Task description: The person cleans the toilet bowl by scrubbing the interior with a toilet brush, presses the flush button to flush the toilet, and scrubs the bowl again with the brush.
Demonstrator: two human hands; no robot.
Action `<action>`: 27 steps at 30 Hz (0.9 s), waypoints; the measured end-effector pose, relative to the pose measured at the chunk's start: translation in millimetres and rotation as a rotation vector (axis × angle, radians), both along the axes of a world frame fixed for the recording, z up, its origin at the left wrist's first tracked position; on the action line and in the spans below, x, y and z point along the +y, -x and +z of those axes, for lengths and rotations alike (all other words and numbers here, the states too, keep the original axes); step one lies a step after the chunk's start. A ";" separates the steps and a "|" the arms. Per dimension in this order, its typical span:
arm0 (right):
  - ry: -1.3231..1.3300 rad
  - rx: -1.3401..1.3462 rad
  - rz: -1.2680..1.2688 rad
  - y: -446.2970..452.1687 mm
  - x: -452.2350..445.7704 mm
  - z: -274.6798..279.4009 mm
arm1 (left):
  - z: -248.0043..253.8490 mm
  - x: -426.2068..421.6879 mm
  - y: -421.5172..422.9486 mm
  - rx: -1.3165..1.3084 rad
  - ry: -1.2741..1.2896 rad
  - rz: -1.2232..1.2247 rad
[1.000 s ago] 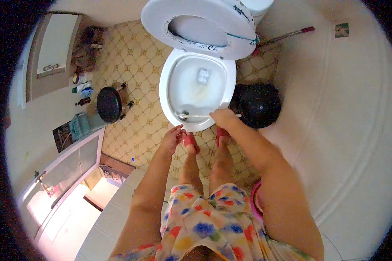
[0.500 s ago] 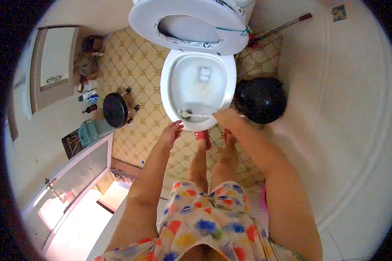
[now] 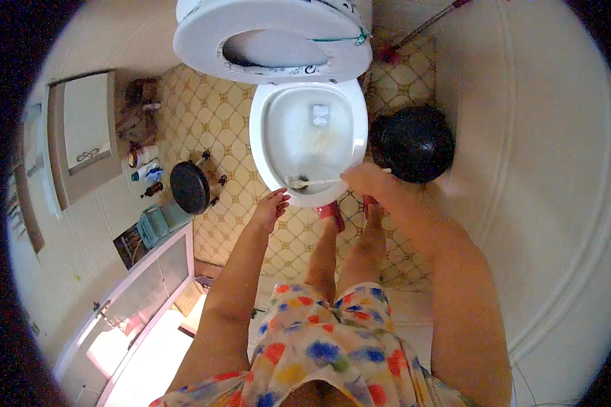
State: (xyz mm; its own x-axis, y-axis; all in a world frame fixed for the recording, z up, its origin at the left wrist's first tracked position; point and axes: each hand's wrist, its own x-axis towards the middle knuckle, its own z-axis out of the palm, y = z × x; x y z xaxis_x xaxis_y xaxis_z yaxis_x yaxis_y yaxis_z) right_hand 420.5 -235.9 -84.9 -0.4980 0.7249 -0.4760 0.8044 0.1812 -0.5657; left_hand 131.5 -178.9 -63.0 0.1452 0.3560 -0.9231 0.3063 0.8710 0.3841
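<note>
My right hand point(image 3: 365, 180) is closed around the white handle of a toilet brush point(image 3: 322, 182), just over the right front rim. The brush's head lies inside the white toilet bowl point(image 3: 258, 136), against the front wall, left of centre. At the left front rim, my left hand point(image 3: 273, 209) holds nothing; its fingers are loosely bent and apart, with the tips close to the rim. Whether they touch it I cannot tell. Behind the bowl the toilet seat point(image 3: 200, 44) is raised, with dark patterns on it.
A black bin point(image 3: 414, 144) stands right of the toilet, and a dark round stool point(image 3: 189, 188) to the left. Several bottles point(image 3: 153, 190) line the left wall. A long-handled tool point(image 3: 421, 31) leans at the back right. My feet in red slippers point(image 3: 331, 214) are before the bowl.
My view has shifted a little. The right hand and the brush have moved slightly to the right, the brush head still low inside the bowl. My left hand stays by the rim.
</note>
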 end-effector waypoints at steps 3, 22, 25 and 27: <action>-0.114 -0.010 -0.035 25.4 -8.4 -47.6 | 0.6 4.3 -5.5 0.020 0.018 0.004; -0.049 0.037 -0.799 103.3 35.0 -46.1 | 12.8 4.3 -14.3 0.061 -0.026 -0.064; -0.024 0.044 -0.626 97.9 15.7 -43.2 | 10.9 1.5 -12.6 0.056 -0.009 -0.054; 0.017 0.062 -0.478 86.8 -5.7 -43.6 | 9.0 -0.8 -10.2 0.042 -0.007 -0.047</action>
State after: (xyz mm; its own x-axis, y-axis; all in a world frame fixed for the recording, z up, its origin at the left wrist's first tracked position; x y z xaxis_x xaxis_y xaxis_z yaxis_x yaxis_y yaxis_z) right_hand 333.7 -241.6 -128.4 -0.1388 0.8716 -0.4702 0.7602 -0.2105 -0.6147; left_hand 141.7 -179.7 -53.9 0.1230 0.3560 -0.9263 0.3624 0.8529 0.3759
